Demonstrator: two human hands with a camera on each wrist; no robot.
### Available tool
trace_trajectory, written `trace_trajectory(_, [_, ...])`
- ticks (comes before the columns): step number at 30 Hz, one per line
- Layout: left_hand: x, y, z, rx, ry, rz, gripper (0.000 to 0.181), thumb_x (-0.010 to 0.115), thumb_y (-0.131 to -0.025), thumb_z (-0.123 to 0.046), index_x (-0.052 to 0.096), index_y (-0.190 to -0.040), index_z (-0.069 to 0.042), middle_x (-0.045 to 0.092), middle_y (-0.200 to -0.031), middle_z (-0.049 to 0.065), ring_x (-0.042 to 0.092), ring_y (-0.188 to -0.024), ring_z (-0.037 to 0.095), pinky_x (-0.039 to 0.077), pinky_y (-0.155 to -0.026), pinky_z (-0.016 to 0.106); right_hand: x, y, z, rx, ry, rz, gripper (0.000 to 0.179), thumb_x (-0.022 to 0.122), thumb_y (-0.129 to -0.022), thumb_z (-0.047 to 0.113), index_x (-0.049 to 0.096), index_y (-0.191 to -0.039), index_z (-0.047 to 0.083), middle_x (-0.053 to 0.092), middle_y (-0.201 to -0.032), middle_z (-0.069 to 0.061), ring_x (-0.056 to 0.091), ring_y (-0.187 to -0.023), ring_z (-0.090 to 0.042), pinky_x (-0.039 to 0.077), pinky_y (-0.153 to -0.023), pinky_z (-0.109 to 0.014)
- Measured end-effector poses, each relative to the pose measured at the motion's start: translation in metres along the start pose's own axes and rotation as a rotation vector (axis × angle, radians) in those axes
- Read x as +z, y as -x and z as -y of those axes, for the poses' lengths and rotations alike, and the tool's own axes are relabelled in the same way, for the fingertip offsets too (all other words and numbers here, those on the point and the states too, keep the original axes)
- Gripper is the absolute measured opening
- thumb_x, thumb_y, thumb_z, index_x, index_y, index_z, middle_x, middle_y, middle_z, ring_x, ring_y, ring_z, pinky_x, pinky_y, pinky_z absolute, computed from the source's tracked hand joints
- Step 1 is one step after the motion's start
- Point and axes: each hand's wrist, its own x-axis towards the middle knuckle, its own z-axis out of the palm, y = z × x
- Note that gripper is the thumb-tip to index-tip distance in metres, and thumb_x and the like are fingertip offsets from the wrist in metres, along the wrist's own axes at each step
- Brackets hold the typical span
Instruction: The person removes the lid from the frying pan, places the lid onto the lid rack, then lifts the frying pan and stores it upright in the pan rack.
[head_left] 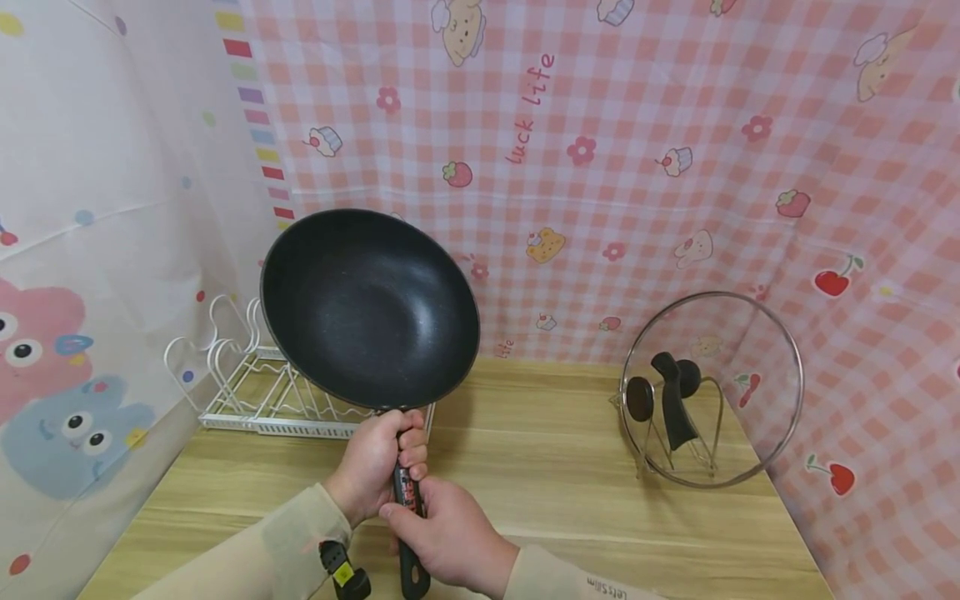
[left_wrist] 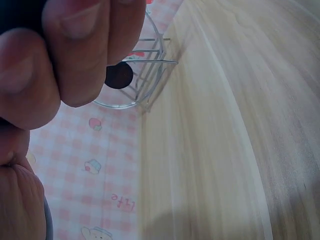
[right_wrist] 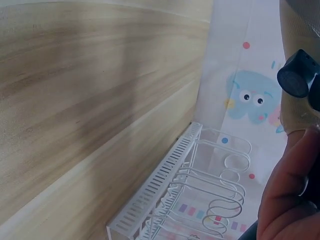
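Observation:
Both of my hands are on the black handle (head_left: 408,492) of a dark wok (head_left: 360,308). The wok is raised and tilted, its inside facing me, partly in front of the white wire rack. My left hand (head_left: 371,462) grips the handle close to the pan, with fingers curled round it. Lower on the handle, my right hand (head_left: 457,533) holds it with the thumb laid across the top. Left-hand fingers (left_wrist: 80,55) fill a corner of the left wrist view. In the right wrist view only part of the right hand (right_wrist: 290,200) shows.
A white rack (head_left: 300,427) stands at the back left of the wooden table (head_left: 540,467). At the right, a glass lid (head_left: 801,392) with black fittings stands upright on a metal wire stand (head_left: 718,425). Patterned cloth (head_left: 585,100) hangs behind and along the sides.

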Motion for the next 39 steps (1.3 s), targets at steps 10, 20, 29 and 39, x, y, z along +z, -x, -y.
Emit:
trace_trajectory(10, [0.0016, 0.001, -0.0004, 0.03, -0.026, -0.03, 0.015, 0.036, -0.104, -0.013, 0.042, -0.091, -0.015, 0.033, -0.063, -0.011, 0.036, -0.047, 0.003, 0.036, -0.048, 0.019, 0.0002, 0.0008, 0.0001, -0.048, 0.061, -0.035, 0.026, 0.068, -0.1, 0.03, 0.068, -0.084, 0.011, 0.067, -0.065, 0.008, 0.056, -0.057, 0.0, 0.041, -0.055, -0.019])
trace_trajectory(20, [0.0003, 0.0022, -0.002, 0.031, -0.06, -0.071, 0.016, 0.034, -0.105, -0.015, 0.042, -0.091, -0.015, 0.033, -0.06, -0.012, 0.036, -0.047, 0.004, 0.037, -0.047, 0.02, -0.0015, -0.0002, 0.0006, -0.052, 0.068, -0.022, 0.026, 0.067, -0.102, 0.031, 0.068, -0.086, 0.01, 0.064, -0.067, 0.011, 0.057, -0.057, 0.0, 0.043, -0.056, -0.018])
trace_trajectory(29, [0.0008, 0.0011, -0.0014, 0.043, -0.082, -0.098, 0.015, 0.035, -0.104, -0.015, 0.042, -0.091, -0.015, 0.033, -0.06, -0.011, 0.036, -0.047, 0.005, 0.036, -0.047, 0.02, -0.0019, -0.0009, -0.0006, -0.052, 0.063, -0.018, 0.026, 0.067, -0.102, 0.032, 0.068, -0.087, 0.011, 0.067, -0.068, 0.009, 0.059, -0.058, -0.001, 0.045, -0.057, -0.019])
trace_trajectory(39, [0.0037, 0.0012, -0.0009, 0.072, -0.094, -0.131, 0.013, 0.037, -0.103, -0.013, 0.043, -0.091, -0.014, 0.033, -0.06, -0.01, 0.034, -0.047, 0.006, 0.036, -0.046, 0.021, -0.0025, -0.0017, -0.0008, -0.052, 0.068, -0.008, 0.027, 0.065, -0.104, 0.033, 0.068, -0.088, 0.011, 0.066, -0.069, 0.01, 0.059, -0.059, -0.001, 0.046, -0.059, -0.02])
